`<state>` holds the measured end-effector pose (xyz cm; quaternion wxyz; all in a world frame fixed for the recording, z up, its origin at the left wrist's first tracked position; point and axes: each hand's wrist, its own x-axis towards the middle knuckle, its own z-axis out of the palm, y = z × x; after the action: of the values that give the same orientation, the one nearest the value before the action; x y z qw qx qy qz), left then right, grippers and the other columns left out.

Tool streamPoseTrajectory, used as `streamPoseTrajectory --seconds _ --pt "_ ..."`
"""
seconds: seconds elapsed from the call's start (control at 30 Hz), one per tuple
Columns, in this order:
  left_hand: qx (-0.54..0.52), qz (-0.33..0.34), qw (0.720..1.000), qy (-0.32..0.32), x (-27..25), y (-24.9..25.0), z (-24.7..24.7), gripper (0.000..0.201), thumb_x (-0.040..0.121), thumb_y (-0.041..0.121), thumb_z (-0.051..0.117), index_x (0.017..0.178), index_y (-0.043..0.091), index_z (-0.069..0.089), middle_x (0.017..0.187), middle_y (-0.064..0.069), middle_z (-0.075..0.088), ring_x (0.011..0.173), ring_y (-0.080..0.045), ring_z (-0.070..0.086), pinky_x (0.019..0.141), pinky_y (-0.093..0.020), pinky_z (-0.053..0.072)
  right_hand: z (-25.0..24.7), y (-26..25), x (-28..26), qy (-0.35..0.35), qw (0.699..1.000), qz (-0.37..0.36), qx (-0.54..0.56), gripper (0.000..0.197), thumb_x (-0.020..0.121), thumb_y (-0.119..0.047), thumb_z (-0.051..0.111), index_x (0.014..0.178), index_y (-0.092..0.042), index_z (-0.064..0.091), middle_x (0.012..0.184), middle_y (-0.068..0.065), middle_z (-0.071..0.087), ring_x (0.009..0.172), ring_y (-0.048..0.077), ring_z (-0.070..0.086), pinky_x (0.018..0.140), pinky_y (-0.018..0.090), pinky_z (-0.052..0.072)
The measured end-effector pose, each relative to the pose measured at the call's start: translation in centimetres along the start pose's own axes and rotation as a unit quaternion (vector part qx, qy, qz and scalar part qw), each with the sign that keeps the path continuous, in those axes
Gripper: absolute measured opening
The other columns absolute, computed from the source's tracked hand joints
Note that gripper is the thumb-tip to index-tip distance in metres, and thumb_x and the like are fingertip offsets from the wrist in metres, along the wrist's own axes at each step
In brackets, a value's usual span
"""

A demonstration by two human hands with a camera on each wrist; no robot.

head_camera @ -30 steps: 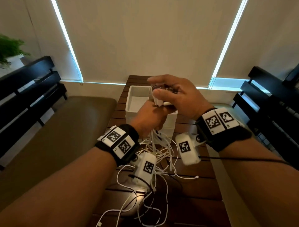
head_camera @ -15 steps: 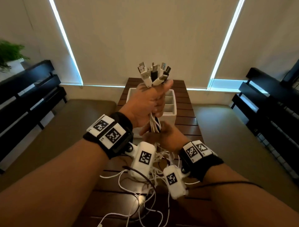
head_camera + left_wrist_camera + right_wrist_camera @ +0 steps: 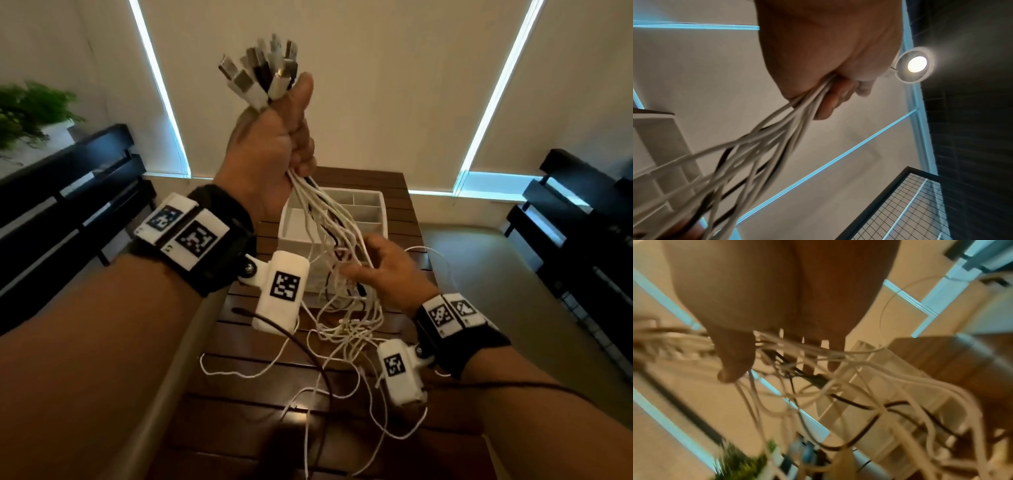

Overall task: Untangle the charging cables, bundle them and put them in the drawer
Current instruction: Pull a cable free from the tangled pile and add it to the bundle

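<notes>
My left hand (image 3: 277,137) is raised high and grips a bunch of white and black charging cables (image 3: 329,219) just below their USB plugs (image 3: 257,75), which stick up out of the fist. The strands hang down to my right hand (image 3: 373,267), lower and to the right. Its fingers are spread and fairly straight, with cables running between them. The left wrist view shows the cables (image 3: 760,146) leaving my left hand (image 3: 828,48). The blurred right wrist view shows the right hand's fingers (image 3: 834,356) threaded through the cables (image 3: 859,366). A white compartmented drawer (image 3: 380,205) sits behind.
The drawer stands on a dark slatted wooden table (image 3: 411,192), where loose cable ends (image 3: 342,359) trail in loops. Black benches stand at the left (image 3: 68,192) and the right (image 3: 582,222). A green plant (image 3: 30,109) is at the far left. A ceiling lamp (image 3: 916,64) glows overhead.
My left hand has risen higher with the plugs. My right hand has slid down the strands, away from the left fist, and more cable is lifted off the table.
</notes>
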<state>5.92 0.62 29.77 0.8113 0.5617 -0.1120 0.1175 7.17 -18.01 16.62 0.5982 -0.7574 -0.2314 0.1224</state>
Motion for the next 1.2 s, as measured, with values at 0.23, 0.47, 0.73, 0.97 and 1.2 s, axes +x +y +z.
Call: streamPoseTrajectory --seconds 0.23,0.47,0.73,0.97,1.2 --pt "-0.063 -0.047 0.996 0.040 0.6 -2.2 -0.5 0.051 0.096 0.035 0.057 0.057 0.020 0.027 0.044 0.004 0.022 0.041 -0.010 0.023 0.042 -0.023 0.029 1.5 0.8 -0.5 0.146 0.989 -0.016 0.033 0.030 0.080 -0.026 0.074 0.108 -0.021 0.065 0.102 -0.002 0.070 0.093 0.008 0.066 0.077 0.023 0.054" --pt "-0.081 -0.058 0.994 0.045 1.0 -3.1 0.3 0.050 0.094 0.036 0.059 0.056 0.019 0.031 0.044 0.004 0.023 0.041 -0.011 0.025 0.043 -0.024 0.031 3.1 0.4 1.2 0.272 0.951 -0.092 -0.115 0.031 0.072 -0.024 0.080 0.081 -0.037 0.053 0.099 -0.003 0.052 0.091 0.013 0.052 0.080 0.021 0.044" --pt "-0.107 -0.040 0.989 0.098 1.5 -3.3 -0.3 0.046 0.093 0.037 0.061 0.058 0.019 0.038 0.046 0.005 0.026 0.042 -0.010 0.027 0.045 -0.025 0.032 3.7 1.9 0.3 0.378 0.890 -0.163 -0.198 0.036 0.073 -0.035 0.075 0.094 -0.028 0.047 0.098 -0.004 0.047 0.086 0.013 0.047 0.072 0.029 0.047" --pt "-0.095 -0.042 0.990 0.091 1.2 -2.6 0.1 0.050 0.093 0.041 0.060 0.055 0.019 0.036 0.048 0.004 0.026 0.043 -0.010 0.028 0.045 -0.024 0.032 4.8 2.4 0.1 0.226 0.966 -0.046 -0.120 0.006 0.090 -0.016 0.060 0.089 -0.018 0.065 0.074 0.001 0.066 0.058 0.009 0.058 0.053 0.024 0.050" --pt "-0.093 -0.035 0.985 0.143 1.6 -2.1 -1.4 0.049 0.093 0.041 0.060 0.057 0.020 0.034 0.048 0.004 0.026 0.042 -0.010 0.027 0.042 -0.023 0.030 3.1 2.5 -0.2 0.032 0.970 0.008 -0.242 0.035 0.071 -0.035 0.082 0.094 -0.028 0.058 0.084 -0.004 0.061 0.074 0.009 0.059 0.068 0.024 0.051"
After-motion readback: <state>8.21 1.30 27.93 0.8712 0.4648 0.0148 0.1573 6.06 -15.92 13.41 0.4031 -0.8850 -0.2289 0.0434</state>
